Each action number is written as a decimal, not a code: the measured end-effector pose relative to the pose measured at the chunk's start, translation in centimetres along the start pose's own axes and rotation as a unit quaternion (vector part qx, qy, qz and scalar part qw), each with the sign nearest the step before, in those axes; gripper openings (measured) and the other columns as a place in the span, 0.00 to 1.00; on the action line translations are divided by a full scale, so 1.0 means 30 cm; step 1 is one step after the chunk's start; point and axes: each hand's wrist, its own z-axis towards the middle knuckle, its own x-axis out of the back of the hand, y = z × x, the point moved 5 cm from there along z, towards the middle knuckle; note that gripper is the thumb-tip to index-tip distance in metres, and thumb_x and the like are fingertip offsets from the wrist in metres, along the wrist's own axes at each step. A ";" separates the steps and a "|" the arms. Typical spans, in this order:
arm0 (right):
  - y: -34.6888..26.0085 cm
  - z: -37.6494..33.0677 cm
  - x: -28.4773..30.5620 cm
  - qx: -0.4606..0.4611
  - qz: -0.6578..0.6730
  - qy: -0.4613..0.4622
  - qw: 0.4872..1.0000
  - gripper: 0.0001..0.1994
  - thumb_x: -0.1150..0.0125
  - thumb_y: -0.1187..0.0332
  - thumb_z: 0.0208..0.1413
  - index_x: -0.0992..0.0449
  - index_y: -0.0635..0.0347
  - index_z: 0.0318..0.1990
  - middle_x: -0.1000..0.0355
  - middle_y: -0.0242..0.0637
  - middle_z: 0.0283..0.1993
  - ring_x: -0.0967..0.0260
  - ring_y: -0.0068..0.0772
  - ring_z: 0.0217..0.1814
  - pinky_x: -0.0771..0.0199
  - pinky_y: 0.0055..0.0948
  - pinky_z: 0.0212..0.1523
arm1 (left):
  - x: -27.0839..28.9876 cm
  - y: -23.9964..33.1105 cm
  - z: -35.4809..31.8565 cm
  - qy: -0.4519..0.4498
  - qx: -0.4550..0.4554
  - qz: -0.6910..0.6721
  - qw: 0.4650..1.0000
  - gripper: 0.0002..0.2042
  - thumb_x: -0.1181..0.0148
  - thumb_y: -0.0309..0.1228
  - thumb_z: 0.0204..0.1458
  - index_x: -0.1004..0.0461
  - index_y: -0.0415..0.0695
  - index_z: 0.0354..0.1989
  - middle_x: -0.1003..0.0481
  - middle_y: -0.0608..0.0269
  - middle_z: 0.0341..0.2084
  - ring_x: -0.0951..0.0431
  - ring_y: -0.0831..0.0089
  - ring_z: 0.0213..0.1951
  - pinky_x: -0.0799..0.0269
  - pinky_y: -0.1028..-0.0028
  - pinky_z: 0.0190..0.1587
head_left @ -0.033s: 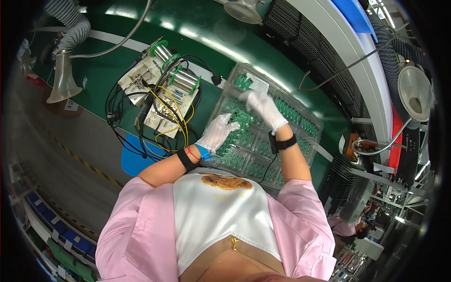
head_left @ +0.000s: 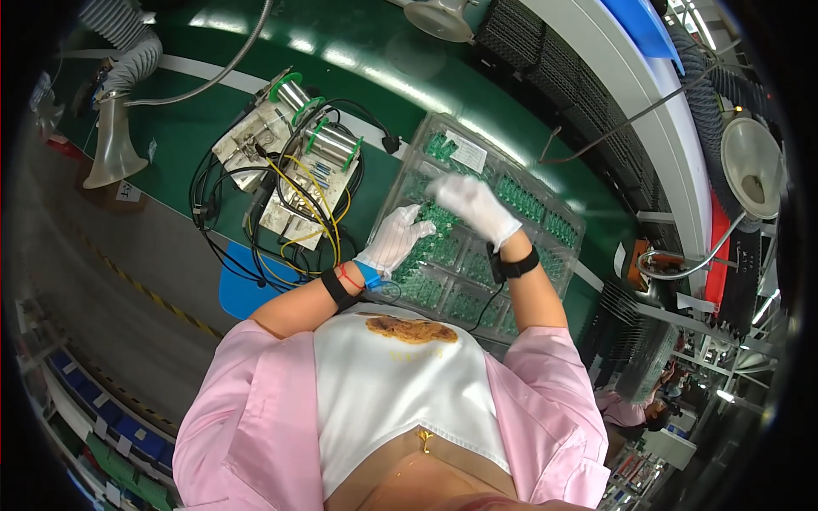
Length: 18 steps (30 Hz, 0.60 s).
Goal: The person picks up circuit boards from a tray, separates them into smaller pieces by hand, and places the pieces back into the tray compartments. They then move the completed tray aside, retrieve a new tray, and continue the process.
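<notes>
A clear plastic tray (head_left: 394, 198) with many compartments holds small green circuit boards (head_left: 426, 288). Over its left part is my left hand (head_left: 394, 239) in a white glove, thumb and fingers bent around a cluster of green circuit boards (head_left: 440, 219). My right hand (head_left: 474, 204), gloved in white too, is just above and to the right of that cluster. Motion smears its fingers, so what they hold, if anything, does not show. A white paper label (head_left: 468, 155) lies at the tray's far end.
Left of the tray stands a metal fixture (head_left: 298, 200) with two solder wire spools (head_left: 334, 145) and tangled black and yellow cables. A clear fume funnel (head_left: 115, 153) hangs at the far left, another funnel (head_left: 751, 166) at right. Black mesh racks (head_left: 562, 85) line the back right.
My right hand has shifted slightly toward the left and nearer to my left hand. My left hand stays in place.
</notes>
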 end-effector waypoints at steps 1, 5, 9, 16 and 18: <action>-0.011 -0.025 0.018 -0.006 -0.002 0.008 1.000 0.17 0.41 0.55 0.52 0.28 0.63 0.33 0.27 0.44 0.30 0.29 0.47 0.34 0.29 0.38 0.38 | -0.008 0.054 0.009 -0.026 -0.004 0.032 0.999 0.17 0.41 0.36 0.52 0.31 0.33 0.40 0.30 0.47 0.32 0.29 0.56 0.35 0.34 0.66 0.40; -0.020 -0.054 -0.010 0.019 -0.161 -0.159 0.974 0.17 0.44 0.55 0.55 0.28 0.64 0.31 0.29 0.43 0.28 0.31 0.37 0.30 0.31 0.34 0.35 | -0.044 0.042 -0.025 -0.032 -0.113 0.027 0.993 0.19 0.42 0.40 0.52 0.31 0.33 0.40 0.30 0.44 0.31 0.30 0.52 0.35 0.35 0.63 0.40; -0.031 -0.067 0.020 0.199 0.040 -0.069 0.977 0.17 0.43 0.56 0.56 0.28 0.65 0.32 0.29 0.39 0.26 0.33 0.29 0.24 0.31 0.31 0.25 | -0.016 0.130 -0.020 -0.036 -0.127 0.108 0.985 0.17 0.42 0.39 0.52 0.30 0.34 0.39 0.30 0.46 0.30 0.30 0.53 0.34 0.35 0.65 0.40; 0.290 0.061 0.036 -0.180 0.565 0.030 0.805 0.14 0.39 0.63 0.53 0.29 0.67 0.38 0.29 0.38 0.24 0.39 0.25 0.12 0.39 0.25 0.10 | -0.003 0.094 -0.036 -0.052 -0.100 0.082 0.990 0.14 0.43 0.25 0.49 0.29 0.41 0.46 0.31 0.54 0.33 0.29 0.62 0.36 0.34 0.67 0.40; 0.444 0.093 0.110 -0.256 0.196 0.183 0.929 0.18 0.43 0.66 0.54 0.33 0.69 0.47 0.31 0.36 0.24 0.36 0.22 0.17 0.37 0.21 0.14 | -0.003 0.033 -0.036 -0.033 0.040 -0.155 0.987 0.17 0.41 0.26 0.48 0.31 0.40 0.48 0.30 0.54 0.34 0.28 0.60 0.38 0.33 0.67 0.41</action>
